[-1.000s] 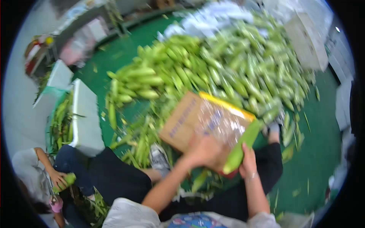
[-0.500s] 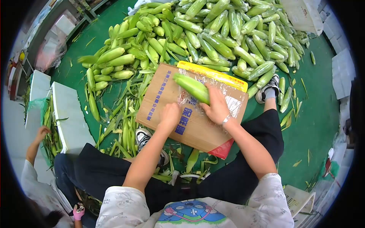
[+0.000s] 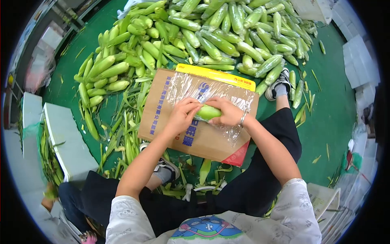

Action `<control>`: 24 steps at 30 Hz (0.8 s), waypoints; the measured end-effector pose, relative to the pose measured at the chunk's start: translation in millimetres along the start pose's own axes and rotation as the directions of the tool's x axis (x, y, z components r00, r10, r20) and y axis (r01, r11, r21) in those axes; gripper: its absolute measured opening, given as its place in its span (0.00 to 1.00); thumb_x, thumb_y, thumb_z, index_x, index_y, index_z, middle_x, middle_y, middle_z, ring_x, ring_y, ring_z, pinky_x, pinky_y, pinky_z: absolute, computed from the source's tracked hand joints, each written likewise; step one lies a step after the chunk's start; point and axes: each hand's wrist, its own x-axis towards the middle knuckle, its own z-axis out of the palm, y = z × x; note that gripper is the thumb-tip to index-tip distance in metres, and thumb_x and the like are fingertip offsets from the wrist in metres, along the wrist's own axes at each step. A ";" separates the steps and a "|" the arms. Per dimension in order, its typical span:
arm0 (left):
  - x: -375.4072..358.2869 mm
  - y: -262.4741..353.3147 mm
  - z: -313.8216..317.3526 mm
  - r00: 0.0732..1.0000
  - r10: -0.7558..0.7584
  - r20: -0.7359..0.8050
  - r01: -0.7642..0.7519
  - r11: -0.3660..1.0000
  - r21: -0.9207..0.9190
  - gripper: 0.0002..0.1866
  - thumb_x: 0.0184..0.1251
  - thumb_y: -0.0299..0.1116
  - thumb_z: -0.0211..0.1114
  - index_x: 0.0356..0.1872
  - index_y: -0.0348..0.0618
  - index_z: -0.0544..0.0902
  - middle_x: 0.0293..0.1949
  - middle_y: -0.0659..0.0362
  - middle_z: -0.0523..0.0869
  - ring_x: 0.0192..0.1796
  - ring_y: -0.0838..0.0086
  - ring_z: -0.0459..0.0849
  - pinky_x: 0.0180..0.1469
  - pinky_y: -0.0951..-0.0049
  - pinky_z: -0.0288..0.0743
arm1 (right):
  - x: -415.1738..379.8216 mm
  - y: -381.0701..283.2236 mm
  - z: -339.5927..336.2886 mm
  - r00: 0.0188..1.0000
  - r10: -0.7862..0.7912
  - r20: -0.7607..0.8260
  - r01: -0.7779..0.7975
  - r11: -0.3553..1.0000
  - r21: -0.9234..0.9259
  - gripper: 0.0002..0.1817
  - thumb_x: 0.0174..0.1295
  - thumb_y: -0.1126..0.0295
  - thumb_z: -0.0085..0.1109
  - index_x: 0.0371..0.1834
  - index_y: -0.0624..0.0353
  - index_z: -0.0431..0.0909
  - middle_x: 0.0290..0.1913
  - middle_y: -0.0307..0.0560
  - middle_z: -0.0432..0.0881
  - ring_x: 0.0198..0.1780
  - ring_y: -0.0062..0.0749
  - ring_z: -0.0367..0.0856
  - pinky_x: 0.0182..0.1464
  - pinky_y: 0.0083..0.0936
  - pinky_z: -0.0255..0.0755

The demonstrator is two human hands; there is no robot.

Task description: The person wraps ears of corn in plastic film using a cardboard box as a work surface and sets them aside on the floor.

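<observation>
An ear of corn (image 3: 209,112) in green husk lies across the cardboard box (image 3: 156,136), low over its top. My right hand (image 3: 228,112) is closed round the right end of the corn. At the other end, the fingers of my left hand (image 3: 183,115) press together against the corn, apparently with film at their tips. Clear cling film (image 3: 233,129) spreads wrinkled over the box under both hands. Along the far edge of the box stands a long yellow cling film carton (image 3: 217,76).
Unwrapped corn ears (image 3: 107,67) are heaped at the far left, and film-wrapped corn ears (image 3: 221,40) at the far centre and right. Loose husks (image 3: 130,138) cover the floor left of the box. White foam boxes (image 3: 67,142) stand at left, near another person's hand (image 3: 48,202).
The corn has come down onto the film and turned nearly level. My left hand has moved right to meet it. The view has shifted slightly.
</observation>
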 end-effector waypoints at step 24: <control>-45.7 52.4 -33.5 0.582 -0.219 0.783 -0.004 0.962 0.272 0.40 0.42 0.25 0.74 0.63 0.43 0.72 0.54 0.50 0.75 0.61 0.51 0.72 0.66 0.57 0.65 | -117.4 -97.9 126.1 0.768 0.231 -0.597 -0.336 0.939 -0.069 0.43 0.63 0.53 0.57 0.69 0.77 0.54 0.68 0.76 0.59 0.71 0.62 0.58 0.70 0.49 0.52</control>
